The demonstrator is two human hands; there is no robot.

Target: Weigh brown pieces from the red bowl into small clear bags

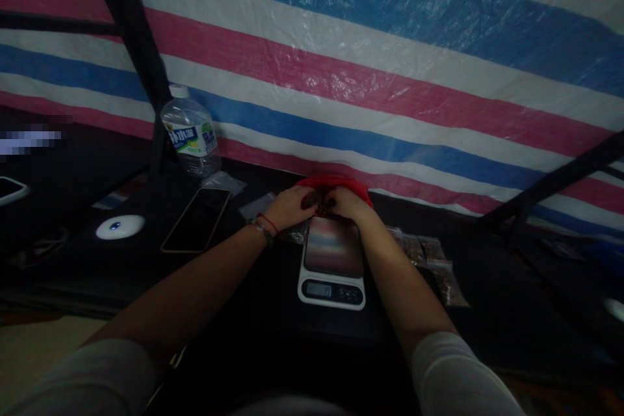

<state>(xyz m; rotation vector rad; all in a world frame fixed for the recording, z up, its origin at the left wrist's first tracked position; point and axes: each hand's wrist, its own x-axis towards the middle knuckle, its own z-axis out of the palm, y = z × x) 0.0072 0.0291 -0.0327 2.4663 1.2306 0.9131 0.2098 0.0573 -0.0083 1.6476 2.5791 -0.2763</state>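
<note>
**Both hands at the red bag, just behind the scale**

Huge striped tarp (pixel 370 78) across the whole back – blue, white and pink bands, shiny and crinkled. Dark table (pixel 253 312) under everything, pretty dim overall, with black frame bars crossing at the left and right edges.

Next down in size: kitchen scale (pixel 332 262) dead centre on the table, reflective platform on top, small display along the near edge, too dim to read. Water bottle (pixel 190 131) standing upright at the back left against the tarp, white cap on. Phone (pixel 196 220) lying flat and dark in front of the bottle, left of the scale. Round white gadget (pixel 119 227) with a small light, left of the phone.

Red bag (pixel 336 186) sitting at the back edge of the scale, touching the tarp side – only the top rim visible over the knuckles. Left hand (pixel 287 206) and right hand (pixel 347 203) side by side right on it, fingers curled forward and bunched together over something small and dark between them. Can't tell what exactly is pinched. Red string bracelet on the left wrist.

Smallest stuff: a few clear packets (pixel 433 263) of brownish bits lying flat just right of the scale.
</note>
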